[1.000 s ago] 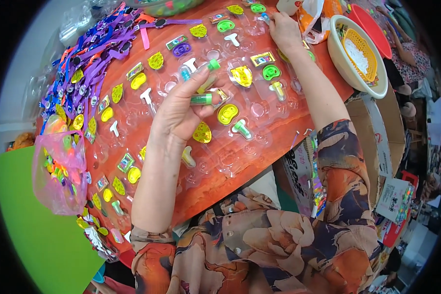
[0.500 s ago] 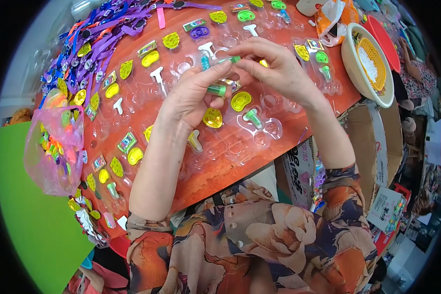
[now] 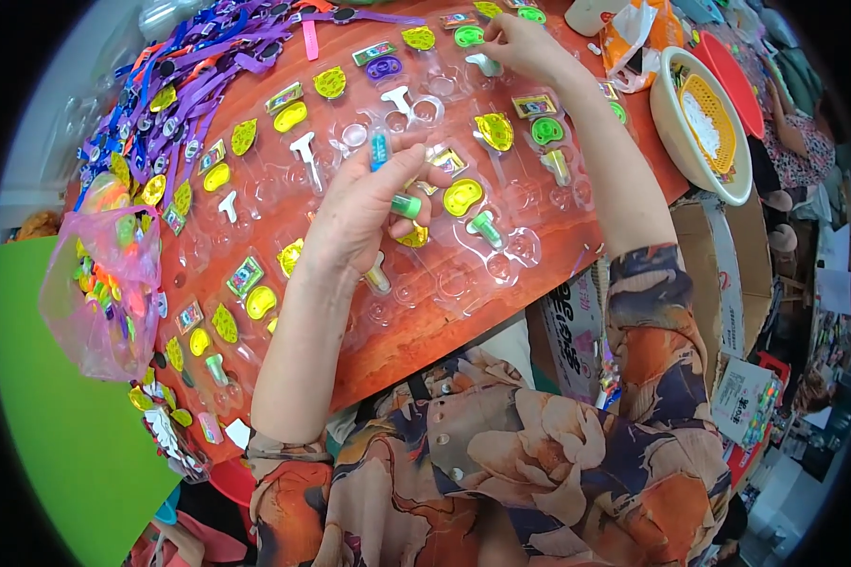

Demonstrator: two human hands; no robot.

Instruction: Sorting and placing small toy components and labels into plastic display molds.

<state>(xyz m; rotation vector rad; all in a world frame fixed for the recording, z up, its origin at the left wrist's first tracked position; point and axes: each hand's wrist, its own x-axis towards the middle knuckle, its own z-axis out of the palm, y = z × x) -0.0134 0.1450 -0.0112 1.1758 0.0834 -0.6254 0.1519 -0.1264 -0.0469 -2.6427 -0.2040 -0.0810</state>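
Note:
My left hand [image 3: 373, 194] is closed around small capped tubes. A blue tube [image 3: 379, 149] sticks up past its thumb, and a green-capped tube [image 3: 406, 205] shows under the fingers. My right hand [image 3: 520, 45] reaches to the far side of the table, fingers pinched together over a clear blister tray; whatever they pinch is hidden. Right by its fingertips lie a green oval piece [image 3: 469, 36] and a pale piece [image 3: 485, 64]. Nearer me, one tray holds a yellow oval piece [image 3: 462, 197] and a green-capped tube [image 3: 486, 230].
Rows of filled clear trays cover the red table [image 3: 397, 345]. Purple and blue straps [image 3: 175, 123] are heaped at far left, above a pink plastic bag [image 3: 104, 293] of small toys. On the right stand a cream basin [image 3: 676, 142] with a yellow basket [image 3: 723, 118] and a cardboard box [image 3: 700, 246].
My right hand has left my left hand, where it pinched a green-capped tube, and moved far and to the right over a tray. My left hand stays nearly in place, still holding tubes.

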